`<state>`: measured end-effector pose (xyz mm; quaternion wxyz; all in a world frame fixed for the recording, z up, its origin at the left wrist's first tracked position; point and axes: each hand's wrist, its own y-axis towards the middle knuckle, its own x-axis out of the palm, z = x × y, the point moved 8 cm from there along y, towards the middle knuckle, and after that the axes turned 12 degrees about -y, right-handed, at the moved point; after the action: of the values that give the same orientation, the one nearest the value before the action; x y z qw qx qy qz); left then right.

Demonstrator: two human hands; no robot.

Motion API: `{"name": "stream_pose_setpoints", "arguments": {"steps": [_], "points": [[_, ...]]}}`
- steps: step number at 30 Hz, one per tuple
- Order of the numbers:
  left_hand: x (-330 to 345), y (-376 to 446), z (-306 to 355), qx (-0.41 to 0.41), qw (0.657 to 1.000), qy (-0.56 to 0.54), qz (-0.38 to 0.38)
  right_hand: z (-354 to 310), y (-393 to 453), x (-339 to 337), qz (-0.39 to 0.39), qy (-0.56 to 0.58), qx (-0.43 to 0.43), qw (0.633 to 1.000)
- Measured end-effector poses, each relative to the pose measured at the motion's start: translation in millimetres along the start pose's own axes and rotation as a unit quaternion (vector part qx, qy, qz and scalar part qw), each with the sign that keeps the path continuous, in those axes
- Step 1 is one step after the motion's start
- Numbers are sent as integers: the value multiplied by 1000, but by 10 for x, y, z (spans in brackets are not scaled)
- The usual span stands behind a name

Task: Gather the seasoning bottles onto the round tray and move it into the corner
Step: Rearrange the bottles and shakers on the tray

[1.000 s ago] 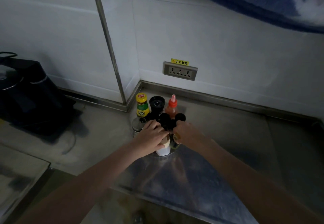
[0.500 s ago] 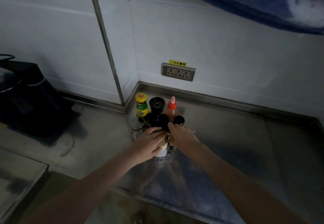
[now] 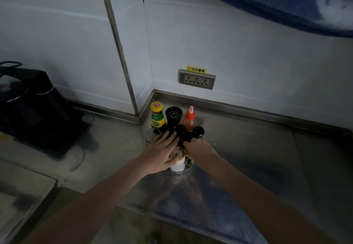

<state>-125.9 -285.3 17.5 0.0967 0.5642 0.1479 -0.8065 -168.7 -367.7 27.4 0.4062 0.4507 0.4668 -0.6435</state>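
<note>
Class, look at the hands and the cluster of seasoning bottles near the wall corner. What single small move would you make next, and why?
Probably one more gentle push of the round tray toward the corner. The bottles, among them the yellow-capped bottle and red-capped bottle, are already gathered, yet bare counter shows behind them. The left hand lies flat on the cluster; the right hand is at its other side.

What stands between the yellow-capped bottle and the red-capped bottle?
In the head view, a tall black grinder stands between the yellow-capped bottle and the red-capped bottle.
</note>
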Motion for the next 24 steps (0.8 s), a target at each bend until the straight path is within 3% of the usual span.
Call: {"name": "stream_pose_setpoints", "arguments": {"steps": [7,9,11,14,16,20,24], "points": [[-23,-38,-24,-15,999,-32,-21,41,17,-85,-21,-11,-52,998],[-157,-111,-93,-20,993,-107,49,71,-39,-190,-10,-38,-55,998],[-406,-223,-255,-36,970,-155,182,131,-79,-365,14,-50,-45,998],[-590,-331,-669,-116,929,-198,290,242,-36,-657,72,-14,-16,997],[-603,-304,-854,-170,907,-256,288,282,64,-765,92,58,9,994],[-525,-135,-957,-222,850,-416,236,155,326,-721,55,175,21,983],[-451,32,-969,-241,836,-468,154,-50,573,-720,40,298,41,953]]}}
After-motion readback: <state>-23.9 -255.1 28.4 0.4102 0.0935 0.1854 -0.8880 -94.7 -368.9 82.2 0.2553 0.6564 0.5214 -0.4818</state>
